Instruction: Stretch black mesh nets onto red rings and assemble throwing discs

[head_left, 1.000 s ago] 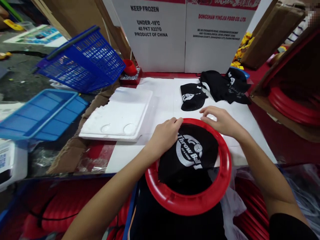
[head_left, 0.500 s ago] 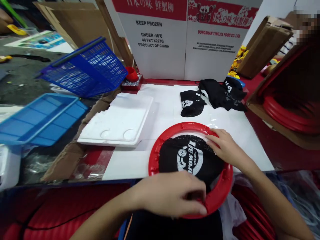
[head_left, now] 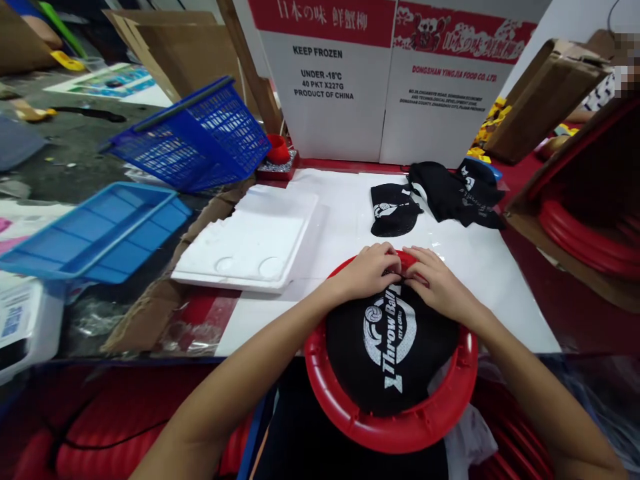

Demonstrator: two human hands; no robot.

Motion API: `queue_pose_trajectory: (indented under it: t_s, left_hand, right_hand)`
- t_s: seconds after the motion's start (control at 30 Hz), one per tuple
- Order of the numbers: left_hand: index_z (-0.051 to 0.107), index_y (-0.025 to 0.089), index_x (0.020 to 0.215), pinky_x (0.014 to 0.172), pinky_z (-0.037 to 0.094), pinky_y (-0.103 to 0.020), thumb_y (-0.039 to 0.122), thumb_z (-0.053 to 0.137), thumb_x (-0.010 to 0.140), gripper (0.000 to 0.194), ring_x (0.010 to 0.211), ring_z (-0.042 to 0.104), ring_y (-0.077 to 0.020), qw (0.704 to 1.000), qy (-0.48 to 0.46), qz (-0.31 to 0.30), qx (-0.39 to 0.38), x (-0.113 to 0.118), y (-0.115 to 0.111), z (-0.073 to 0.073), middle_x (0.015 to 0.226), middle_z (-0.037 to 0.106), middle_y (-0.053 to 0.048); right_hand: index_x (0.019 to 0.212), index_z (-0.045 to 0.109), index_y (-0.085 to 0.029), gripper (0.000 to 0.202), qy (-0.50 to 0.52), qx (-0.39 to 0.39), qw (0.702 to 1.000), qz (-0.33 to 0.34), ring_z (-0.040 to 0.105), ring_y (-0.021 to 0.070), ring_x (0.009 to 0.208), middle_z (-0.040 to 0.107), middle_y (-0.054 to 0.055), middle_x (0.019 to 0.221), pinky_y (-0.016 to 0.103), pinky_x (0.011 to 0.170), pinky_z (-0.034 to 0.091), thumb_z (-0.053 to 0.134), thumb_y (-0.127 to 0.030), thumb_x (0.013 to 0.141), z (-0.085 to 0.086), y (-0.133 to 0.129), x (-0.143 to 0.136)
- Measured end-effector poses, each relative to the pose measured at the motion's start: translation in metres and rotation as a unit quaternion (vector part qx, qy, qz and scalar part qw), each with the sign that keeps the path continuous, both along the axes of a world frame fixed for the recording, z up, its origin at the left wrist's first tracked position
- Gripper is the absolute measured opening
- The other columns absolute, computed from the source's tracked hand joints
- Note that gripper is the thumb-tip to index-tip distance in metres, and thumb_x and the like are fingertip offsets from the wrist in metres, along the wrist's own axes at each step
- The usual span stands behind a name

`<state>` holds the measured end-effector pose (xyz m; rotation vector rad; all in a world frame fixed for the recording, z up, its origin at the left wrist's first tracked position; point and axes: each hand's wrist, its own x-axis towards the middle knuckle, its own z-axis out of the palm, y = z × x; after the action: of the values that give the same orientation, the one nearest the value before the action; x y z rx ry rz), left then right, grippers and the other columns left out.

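Note:
A red plastic ring (head_left: pixel 390 435) rests at the table's front edge, its near part overhanging the edge. Black mesh fabric (head_left: pixel 347 353) with a white "Throw Ball" print spans the inside of the ring. At the far rim, my left hand (head_left: pixel 373 270) has its fingers curled over the fabric's edge. Right beside it, my right hand (head_left: pixel 437 280) grips the rim, fingers over the top and thumb on the mesh. The fingertips of both hands almost meet, partly hiding the rim and fabric edge there.
More black printed fabric pieces (head_left: pixel 395 210) lie further back on the white sheet. A white foam lid (head_left: pixel 245 240) sits left, beyond it a blue tray (head_left: pixel 100 233) and blue basket (head_left: pixel 195 137). A large white carton (head_left: pixel 340 120) stands behind; a box of red rings (head_left: pixel 590 233) is right.
My left hand has moved from the ring's near side to its far rim, beside my right hand. The right hand shifted toward the far middle of the rim. The print is now fully uncovered.

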<state>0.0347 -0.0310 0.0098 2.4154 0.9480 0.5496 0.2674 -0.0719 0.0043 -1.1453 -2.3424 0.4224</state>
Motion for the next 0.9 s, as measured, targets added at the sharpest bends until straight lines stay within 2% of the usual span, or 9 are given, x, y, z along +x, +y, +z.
queue_pose_trajectory:
  t_s: [0.07,0.13,0.33,0.4,0.6,0.77,0.9]
  left_hand:
    - [0.071,0.017,0.094,0.09,0.051,-0.037,0.019,0.071,0.095,0.002,0.097,0.064,-0.0224,0.996,-0.072,0.016,-0.043,-0.001,0.004,-0.001,0.103,0.065,-0.006]
    - [0.068,0.018,0.091,0.085,0.05,-0.034,0.018,0.07,0.095,0.005,0.092,0.064,-0.0201,0.99,-0.12,0.03,-0.069,-0.001,0.007,-0.001,0.097,0.066,-0.004]
    - [0.069,0.02,0.092,0.081,0.049,-0.033,0.021,0.069,0.098,0.006,0.088,0.064,-0.0195,0.986,-0.141,0.057,-0.075,0.003,0.006,-0.003,0.094,0.069,-0.002]
    - [0.069,0.019,0.094,0.083,0.05,-0.034,0.022,0.068,0.099,0.006,0.09,0.065,-0.0202,0.988,-0.128,0.061,-0.06,0.004,0.005,-0.004,0.096,0.07,-0.003]
    - [0.069,0.019,0.094,0.085,0.051,-0.035,0.022,0.068,0.099,0.006,0.093,0.066,-0.0215,0.992,-0.105,0.065,-0.038,0.005,0.003,-0.006,0.1,0.069,-0.005]
    - [0.068,0.018,0.092,0.083,0.05,-0.035,0.022,0.07,0.098,0.007,0.09,0.065,-0.0211,0.991,-0.1,0.072,-0.042,0.006,0.005,-0.009,0.097,0.068,-0.005]
    - [0.068,0.018,0.093,0.081,0.049,-0.034,0.021,0.07,0.098,0.006,0.089,0.064,-0.0206,0.991,-0.1,0.076,-0.041,0.006,0.006,-0.01,0.096,0.068,-0.005]
  right_hand:
    - [0.102,0.073,-0.025,0.01,0.027,-0.059,0.998,-0.017,0.049,0.0327,0.152,0.061,0.011,0.156,0.062,0.123,0.043,0.064,-0.03,0.1,0.007,0.003,0.001]
    - [0.102,0.074,-0.025,0.013,0.049,-0.11,0.992,-0.029,0.053,0.0313,0.149,0.061,0.011,0.155,0.058,0.124,0.042,0.066,-0.034,0.1,0.013,0.009,0.002]
    - [0.088,0.074,-0.023,0.017,0.16,-0.238,0.956,-0.054,0.071,0.0266,0.12,0.077,0.007,0.128,0.048,0.111,0.05,0.069,-0.037,0.096,0.016,0.029,0.003]
    - [0.086,0.075,-0.023,0.018,0.176,-0.247,0.95,-0.069,0.072,0.0261,0.115,0.079,0.006,0.123,0.047,0.108,0.052,0.069,-0.037,0.095,0.013,0.031,0.004]
    - [0.082,0.078,-0.023,0.017,0.179,-0.191,0.96,-0.102,0.071,0.0252,0.107,0.078,0.007,0.114,0.044,0.099,0.054,0.073,-0.037,0.091,0.005,0.031,0.006]
    - [0.081,0.082,-0.022,0.018,0.213,-0.254,0.937,-0.11,0.067,0.0202,0.093,0.074,0.006,0.113,0.038,0.087,0.052,0.08,-0.04,0.084,0.006,0.038,0.011]
    - [0.078,0.081,-0.02,0.022,0.214,-0.296,0.927,-0.085,0.063,0.0166,0.087,0.07,0.005,0.113,0.035,0.082,0.049,0.078,-0.041,0.085,0.009,0.045,0.013]
